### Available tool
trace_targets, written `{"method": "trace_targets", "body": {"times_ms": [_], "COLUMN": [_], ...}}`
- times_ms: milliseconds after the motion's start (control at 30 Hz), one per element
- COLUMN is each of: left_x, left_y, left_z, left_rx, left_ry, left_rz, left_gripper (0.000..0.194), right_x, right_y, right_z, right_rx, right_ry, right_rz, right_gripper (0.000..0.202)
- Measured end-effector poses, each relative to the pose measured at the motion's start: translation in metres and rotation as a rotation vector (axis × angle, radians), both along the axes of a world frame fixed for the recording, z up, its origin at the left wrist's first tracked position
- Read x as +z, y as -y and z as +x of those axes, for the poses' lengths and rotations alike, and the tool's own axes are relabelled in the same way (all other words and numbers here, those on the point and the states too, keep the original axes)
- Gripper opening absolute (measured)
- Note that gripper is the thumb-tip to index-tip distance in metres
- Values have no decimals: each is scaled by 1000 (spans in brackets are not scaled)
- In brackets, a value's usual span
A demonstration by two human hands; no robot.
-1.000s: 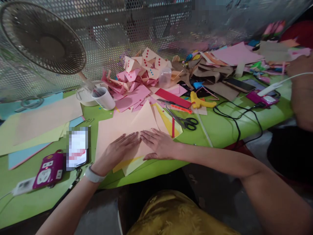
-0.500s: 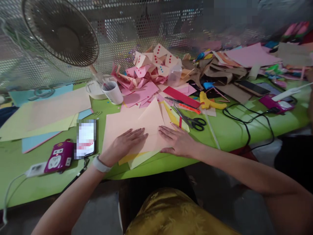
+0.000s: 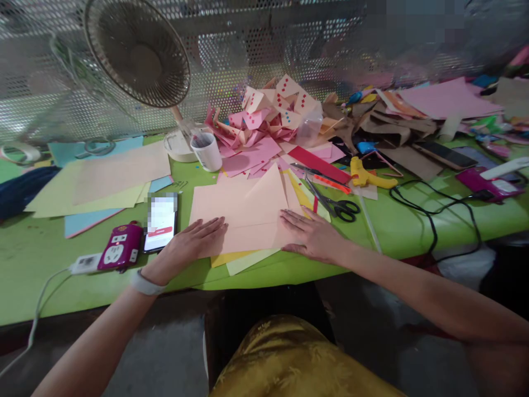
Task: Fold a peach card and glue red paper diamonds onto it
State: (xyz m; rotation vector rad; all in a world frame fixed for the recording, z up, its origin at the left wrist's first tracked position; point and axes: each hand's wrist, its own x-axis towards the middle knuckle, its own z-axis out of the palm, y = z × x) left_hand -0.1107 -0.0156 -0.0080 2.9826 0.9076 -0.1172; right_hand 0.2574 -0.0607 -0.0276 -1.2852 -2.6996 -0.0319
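Note:
A peach paper sheet (image 3: 243, 215) with a crease across it lies in front of me, over yellow and pale green sheets (image 3: 252, 261). My left hand (image 3: 194, 242) lies flat on its left part, fingers stretched out, holding nothing. On its right edge rests my right hand (image 3: 309, 234), fingers spread and pressing down. A folded peach point (image 3: 270, 184) rises at the back of the sheet. Black scissors (image 3: 341, 208) lie just right of the paper, beside a yellow glue gun (image 3: 370, 175).
On the left are a lit phone (image 3: 162, 218), a purple power socket (image 3: 120, 245) and stacked coloured sheets (image 3: 99, 176). Behind stand a white cup (image 3: 208, 153), a fan (image 3: 138, 52) and a heap of folded paper (image 3: 268, 110). Black cables (image 3: 433, 212) lie right.
My left hand has slid left across the peach sheet, uncovering the crease. My right hand stays at the right edge. The whole view has shifted, with things appearing farther right.

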Motion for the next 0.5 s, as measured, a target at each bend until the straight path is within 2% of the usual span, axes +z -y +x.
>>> {"method": "trace_targets", "body": {"times_ms": [233,300,367,433,467,500], "left_x": [-8,-10,-10,-10,-10,-10], "left_y": [1,0,-1,-1,-1,-1], "left_z": [-7,-8,-8,-8,-8,-8], "left_rx": [2,5,8,13,17,20], "left_ry": [23,34,37,38,38,35], "left_rz": [29,23,6,-7,-8,-8], "left_gripper": [60,59,58,56,56,57], "right_x": [4,15,32,52,60,67], "right_y": [7,5,-1,-14,-23,-32], "right_z": [17,18,13,0,-10,-22], "right_rx": [-27,-43,-115,-244,-304,-324], "right_ry": [51,15,-72,-190,-251,-301], "right_rz": [-9,-4,-14,-111,-217,-393], "right_gripper": [73,71,64,55,53,51]}}
